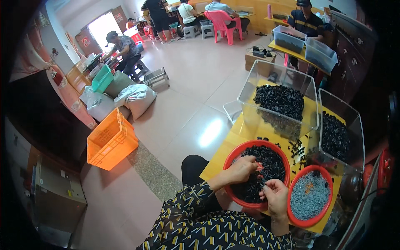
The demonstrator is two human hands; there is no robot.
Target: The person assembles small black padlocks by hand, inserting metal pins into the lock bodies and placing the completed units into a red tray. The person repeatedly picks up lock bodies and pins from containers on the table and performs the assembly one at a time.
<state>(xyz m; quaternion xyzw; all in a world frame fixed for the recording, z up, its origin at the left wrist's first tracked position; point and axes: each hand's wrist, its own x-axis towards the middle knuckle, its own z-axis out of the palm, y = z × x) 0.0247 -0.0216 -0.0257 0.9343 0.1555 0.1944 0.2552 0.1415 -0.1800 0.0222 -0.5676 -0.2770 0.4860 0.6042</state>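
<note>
A round red basin (287, 163) full of small black plastic parts (271, 160) stands in front of me on the yellow table. Over its left half hangs my left hand (241, 170), fingers curled together and pointing down at the parts. My right hand (276, 195) is at the basin's near right rim, thumb and fingertips pinched. Whatever either hand holds is too small or hidden to name. Just right of my right hand sits a smaller red basin (293, 210) filled with silver screw-like pieces (308, 198).
Two clear bins (246, 89) (361, 146) of black parts stand behind the basins. Loose black pieces (296, 150) lie between. An orange crate (112, 146), full sacks (135, 100) and a metal stool (156, 76) are on the floor at left. Several people work farther off.
</note>
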